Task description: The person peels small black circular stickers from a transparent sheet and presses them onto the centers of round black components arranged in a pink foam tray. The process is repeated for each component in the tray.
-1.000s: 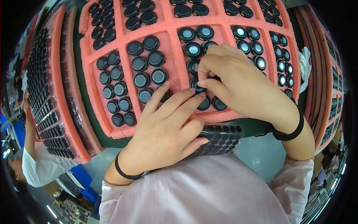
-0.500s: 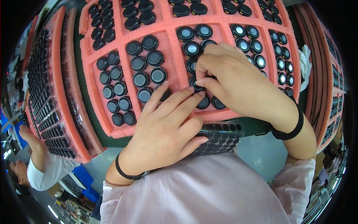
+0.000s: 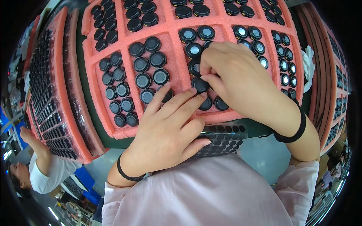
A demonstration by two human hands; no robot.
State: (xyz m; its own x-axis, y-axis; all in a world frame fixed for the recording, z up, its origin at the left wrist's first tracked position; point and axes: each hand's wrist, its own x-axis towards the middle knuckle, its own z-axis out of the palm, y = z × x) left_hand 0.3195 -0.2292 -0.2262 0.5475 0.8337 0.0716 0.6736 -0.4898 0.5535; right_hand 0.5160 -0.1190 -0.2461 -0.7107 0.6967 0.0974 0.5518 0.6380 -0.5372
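Note:
A pink foam tray (image 3: 169,28) holds black round caps in compartments, several with silvery centres. My left hand (image 3: 166,132) lies over its front edge with the fingers stretched out. Two of its fingertips touch the near side of a plain black cap (image 3: 199,85), and its index finger partly covers another cap in the compartment to the left. Close to the right of that plain cap, my right hand (image 3: 237,71) is curled, thumb against bent fingers. What the pinch holds, if anything, is hidden. Below the tray edge is a clear sheet with black round discs (image 3: 222,140).
Stacked foam trays of black parts stand at the left (image 3: 56,86) and at the right (image 3: 332,83). A crumpled white cloth or bag (image 3: 308,67) lies beside the tray's right edge. Another person (image 3: 41,169) is at the far left.
My right hand has shifted slightly to the right off the plain black cap, which now shows more fully. My left hand stays nearly still. The person at the left has moved slightly.

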